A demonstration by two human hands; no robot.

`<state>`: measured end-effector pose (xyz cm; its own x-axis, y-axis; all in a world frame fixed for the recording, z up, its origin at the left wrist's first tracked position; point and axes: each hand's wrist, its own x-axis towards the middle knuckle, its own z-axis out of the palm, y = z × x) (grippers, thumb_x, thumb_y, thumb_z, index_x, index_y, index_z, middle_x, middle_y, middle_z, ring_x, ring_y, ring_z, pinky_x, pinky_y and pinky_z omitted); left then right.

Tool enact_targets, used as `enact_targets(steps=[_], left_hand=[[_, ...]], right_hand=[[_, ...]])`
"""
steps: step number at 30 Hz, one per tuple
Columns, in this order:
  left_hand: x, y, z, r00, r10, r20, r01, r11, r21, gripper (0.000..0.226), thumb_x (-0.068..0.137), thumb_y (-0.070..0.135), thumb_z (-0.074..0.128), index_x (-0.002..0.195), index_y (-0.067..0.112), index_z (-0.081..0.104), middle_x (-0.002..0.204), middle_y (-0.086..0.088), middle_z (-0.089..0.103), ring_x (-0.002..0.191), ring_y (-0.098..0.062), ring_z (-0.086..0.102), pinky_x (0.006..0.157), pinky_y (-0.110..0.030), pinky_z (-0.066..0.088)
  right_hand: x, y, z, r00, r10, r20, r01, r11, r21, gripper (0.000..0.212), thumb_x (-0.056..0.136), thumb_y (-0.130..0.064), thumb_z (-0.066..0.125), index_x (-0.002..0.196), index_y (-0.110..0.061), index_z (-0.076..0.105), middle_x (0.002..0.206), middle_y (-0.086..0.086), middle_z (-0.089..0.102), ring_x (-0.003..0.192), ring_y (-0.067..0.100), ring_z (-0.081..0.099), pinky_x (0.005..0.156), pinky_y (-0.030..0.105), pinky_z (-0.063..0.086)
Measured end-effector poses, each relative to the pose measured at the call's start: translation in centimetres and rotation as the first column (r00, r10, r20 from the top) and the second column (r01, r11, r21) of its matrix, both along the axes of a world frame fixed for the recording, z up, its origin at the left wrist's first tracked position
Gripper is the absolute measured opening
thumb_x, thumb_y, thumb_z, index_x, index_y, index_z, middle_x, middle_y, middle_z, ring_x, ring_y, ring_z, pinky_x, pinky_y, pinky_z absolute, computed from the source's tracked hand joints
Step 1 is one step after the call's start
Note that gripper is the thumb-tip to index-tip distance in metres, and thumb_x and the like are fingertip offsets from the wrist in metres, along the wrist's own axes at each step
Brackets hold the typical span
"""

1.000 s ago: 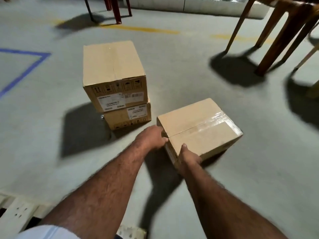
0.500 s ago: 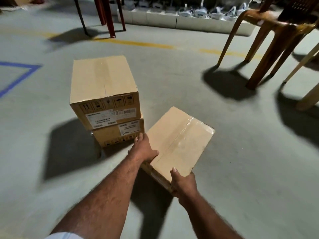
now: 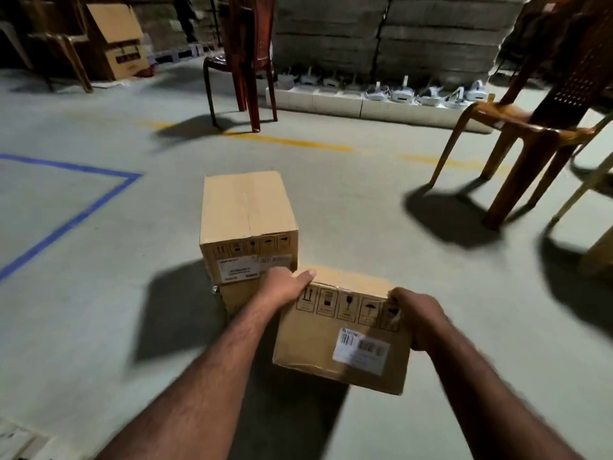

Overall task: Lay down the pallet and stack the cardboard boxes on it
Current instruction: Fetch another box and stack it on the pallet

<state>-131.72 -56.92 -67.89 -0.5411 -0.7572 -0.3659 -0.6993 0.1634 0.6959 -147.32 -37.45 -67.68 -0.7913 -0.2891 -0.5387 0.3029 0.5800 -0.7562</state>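
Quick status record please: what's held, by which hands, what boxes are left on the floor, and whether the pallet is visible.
held: brown cardboard box with barcode label, lifted off the floor
left hand: grips its upper left corner
right hand: grips its right edge
remaining: two stacked cardboard boxes on grey concrete floor
pallet: pale corner at bottom left, blurred

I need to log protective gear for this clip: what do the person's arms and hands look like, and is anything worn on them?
Both forearms are bare and hairy, with no sleeves in view. The left hand and right hand carry no gloves, and no watch, ring or wristband shows on either. Motion blur softens the right arm's lower edge.
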Motion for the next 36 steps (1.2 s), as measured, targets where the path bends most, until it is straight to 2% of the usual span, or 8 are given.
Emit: enact_targets(steps=[5,10,15,21,26,30,33,36], left_hand=[[0.6,0.3,10.6,0.98,0.011,-0.197,-0.04,0.989,-0.144,0.088,0.078,0.083,0.049,0.12,0.008,0.067,0.124,-0.013,0.068,0.106,-0.031,0.064,0.086,-0.033,0.049],[3.9,0.7,17.9,0.941,0.177,-0.288,-0.258,0.927,-0.273,0.095,0.077,0.086,0.044,0.113,0.003,0.069,0.116,-0.018,0.07,0.099,-0.033,0.065,0.071,-0.03,0.045],[9.9,1.6,22.8,0.878,0.313,-0.361,-0.441,0.822,-0.36,0.087,0.08,0.082,0.041,0.099,0.004,0.072,0.104,-0.018,0.072,0.095,-0.035,0.066,0.083,-0.04,0.053],[22.4,3.3,26.4,0.737,0.391,-0.552,-0.622,0.712,-0.327,0.057,0.075,0.056,0.055,0.065,0.0,0.063,0.062,-0.009,0.066,0.065,-0.029,0.061,0.067,-0.043,0.051],[33.4,7.6,27.0,0.55,0.255,-0.796,-0.645,0.734,-0.211,0.014,0.08,0.011,0.075,0.093,0.013,0.069,0.085,0.0,0.076,0.079,-0.013,0.069,0.069,-0.026,0.053],[41.4,8.7,24.0,0.506,0.336,-0.795,-0.588,0.808,-0.033,0.075,0.066,-0.036,0.06,0.122,0.014,0.059,0.112,-0.003,0.074,0.11,-0.018,0.068,0.094,-0.038,0.056],[45.0,8.5,22.5,0.574,0.373,-0.729,-0.566,0.824,-0.025,0.08,0.057,-0.011,0.061,0.129,0.023,0.059,0.117,-0.002,0.072,0.118,-0.023,0.064,0.106,-0.053,0.045],[47.0,9.2,21.7,0.389,0.485,-0.783,-0.577,0.791,0.204,0.062,0.052,0.02,0.067,0.113,0.017,0.068,0.109,-0.014,0.075,0.103,-0.035,0.068,0.096,-0.054,0.049]], right_hand=[[-0.4,1.0,10.1,0.959,0.096,-0.266,-0.099,0.995,0.003,0.076,0.068,-0.082,0.058,0.077,-0.008,0.069,0.055,0.008,0.055,0.053,0.027,0.055,0.06,0.038,0.046],[2.7,1.0,19.3,0.749,0.173,-0.64,-0.086,0.982,0.166,0.098,0.07,-0.098,0.031,0.093,-0.013,0.074,0.093,0.009,0.071,0.089,0.033,0.066,0.08,0.044,0.056],[7.3,1.2,25.1,0.622,0.205,-0.756,-0.165,0.978,0.129,0.093,0.074,-0.096,0.031,0.081,-0.012,0.07,0.088,0.013,0.07,0.085,0.036,0.065,0.08,0.048,0.057],[16.6,-1.6,25.0,0.533,0.251,-0.808,-0.409,0.912,0.012,0.078,0.08,-0.09,0.036,0.078,-0.017,0.063,0.078,0.005,0.067,0.076,0.027,0.064,0.071,0.042,0.055],[22.8,-4.6,22.4,0.756,0.3,-0.582,-0.627,0.591,-0.508,0.049,0.063,-0.058,0.069,0.094,-0.021,0.065,0.079,-0.003,0.073,0.079,0.023,0.069,0.065,0.039,0.053],[26.6,-7.7,17.3,0.672,0.7,-0.241,-0.605,0.332,-0.723,0.073,0.054,-0.004,0.088,0.118,-0.021,0.058,0.097,0.01,0.074,0.086,0.029,0.068,0.066,0.039,0.057],[27.9,-11.6,13.9,0.477,0.865,-0.158,-0.689,0.256,-0.678,0.06,0.058,-0.009,0.092,0.111,-0.032,0.072,0.095,0.001,0.08,0.091,0.026,0.072,0.075,0.04,0.057],[30.5,-15.5,10.9,0.466,0.797,-0.384,-0.609,-0.026,-0.793,0.054,0.094,-0.036,0.067,0.132,0.002,0.062,0.13,0.014,0.064,0.129,0.033,0.057,0.103,0.032,0.048]])
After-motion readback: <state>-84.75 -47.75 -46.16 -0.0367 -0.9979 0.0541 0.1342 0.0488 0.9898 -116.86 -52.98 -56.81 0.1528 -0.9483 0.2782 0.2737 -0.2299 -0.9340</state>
